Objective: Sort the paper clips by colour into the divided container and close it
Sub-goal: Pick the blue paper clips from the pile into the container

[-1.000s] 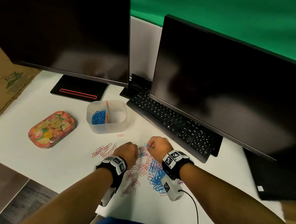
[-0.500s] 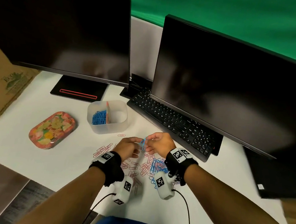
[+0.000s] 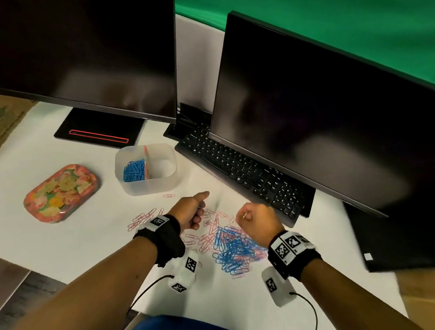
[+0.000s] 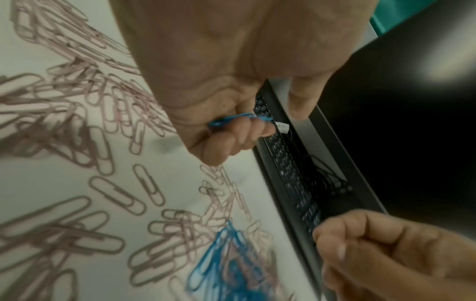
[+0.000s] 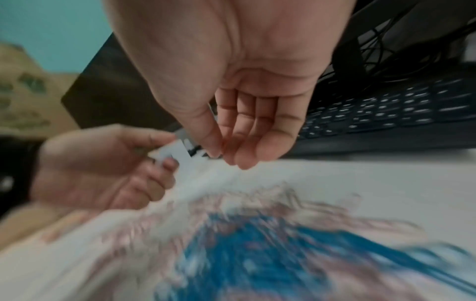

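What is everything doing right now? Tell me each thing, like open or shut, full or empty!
Divided container: open, blue clips in left half, right half looks empty.
Floral lid: off, lying on table.
Left hand: holding blue clip.
Right hand: curled, seemingly holding nothing.
Clip pile: unsorted, pink and blue.
Monitors: dark.

A white table [image 3: 52,233] carries two monitors [image 3: 330,116], a black keyboard [image 3: 239,171], a divided clear container [image 3: 145,183], a floral lid [image 3: 60,192], and scattered pink clips [image 3: 143,217] beside a blue clip pile [image 3: 233,253].
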Motion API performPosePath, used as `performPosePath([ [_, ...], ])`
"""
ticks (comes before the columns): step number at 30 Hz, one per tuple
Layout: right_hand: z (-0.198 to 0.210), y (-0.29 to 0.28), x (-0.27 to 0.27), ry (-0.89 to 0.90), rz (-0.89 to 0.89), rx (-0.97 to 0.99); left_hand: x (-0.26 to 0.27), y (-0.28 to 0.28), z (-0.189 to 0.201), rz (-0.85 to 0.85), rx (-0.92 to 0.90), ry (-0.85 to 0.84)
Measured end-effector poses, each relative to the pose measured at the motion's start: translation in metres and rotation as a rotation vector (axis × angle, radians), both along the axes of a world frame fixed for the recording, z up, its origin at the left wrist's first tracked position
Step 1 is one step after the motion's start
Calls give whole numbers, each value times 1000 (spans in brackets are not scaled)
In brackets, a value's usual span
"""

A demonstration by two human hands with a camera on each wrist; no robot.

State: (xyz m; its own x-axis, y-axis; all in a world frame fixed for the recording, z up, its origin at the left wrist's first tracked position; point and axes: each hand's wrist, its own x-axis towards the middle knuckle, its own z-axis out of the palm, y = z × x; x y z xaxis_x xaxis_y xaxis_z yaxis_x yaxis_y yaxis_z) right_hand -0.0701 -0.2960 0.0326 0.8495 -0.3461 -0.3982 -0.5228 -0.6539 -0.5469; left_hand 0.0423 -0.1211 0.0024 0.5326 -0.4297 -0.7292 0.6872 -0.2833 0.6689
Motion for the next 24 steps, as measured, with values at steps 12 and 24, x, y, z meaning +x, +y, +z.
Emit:
performPosePath([
  [12, -43, 29, -68, 0, 530, -235, -40, -5, -11, -448, 259, -502],
  [24, -44, 34, -58, -115, 465, -230, -44, 8, -15, -931, 374, -1019],
])
